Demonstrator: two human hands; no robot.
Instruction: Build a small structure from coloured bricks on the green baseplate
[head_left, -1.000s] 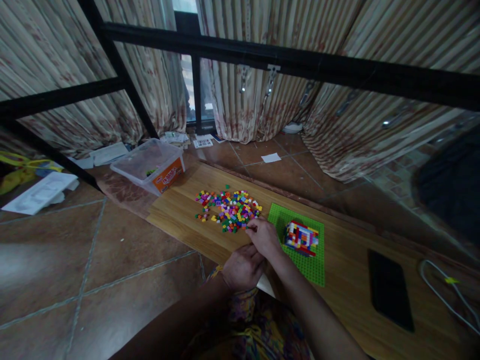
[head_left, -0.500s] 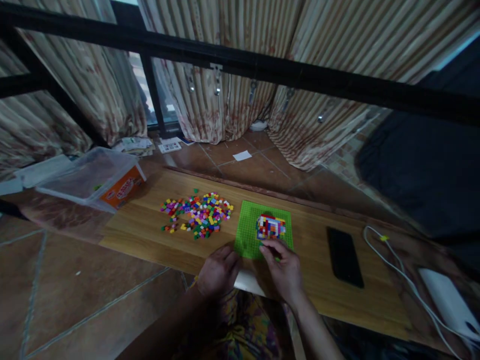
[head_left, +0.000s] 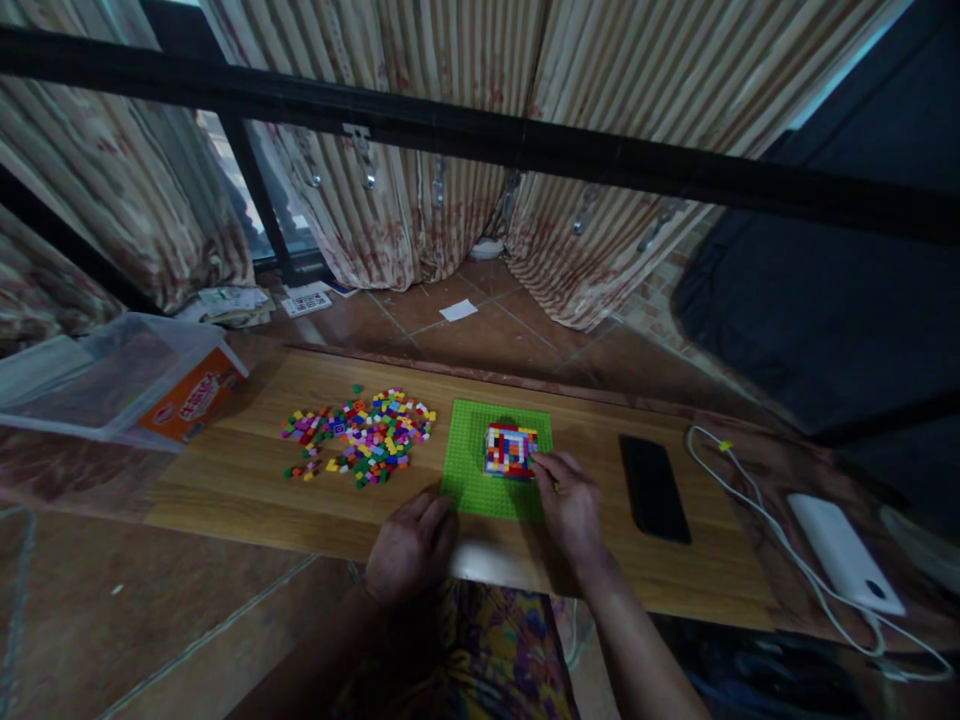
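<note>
Head camera shows the right hand with its fingertips at the right edge of a small multicoloured block build of tiny plastic bricks; whether the grip is pinched on a loose brick cannot be told, since the fingers blur into the build. That build stands near the middle of a flat green studded baseplate, which lies on a long wooden worktop. The left hand rests loosely curled at the plate's near left corner, holding nothing that shows. The build looks light, rigid and likely to shed bricks if squeezed, so low on its side walls is the safer hold. A scatter of loose coloured bricks lies left of the plate, a clear plastic box with an orange label beyond it, and a black phone to the right.
</note>
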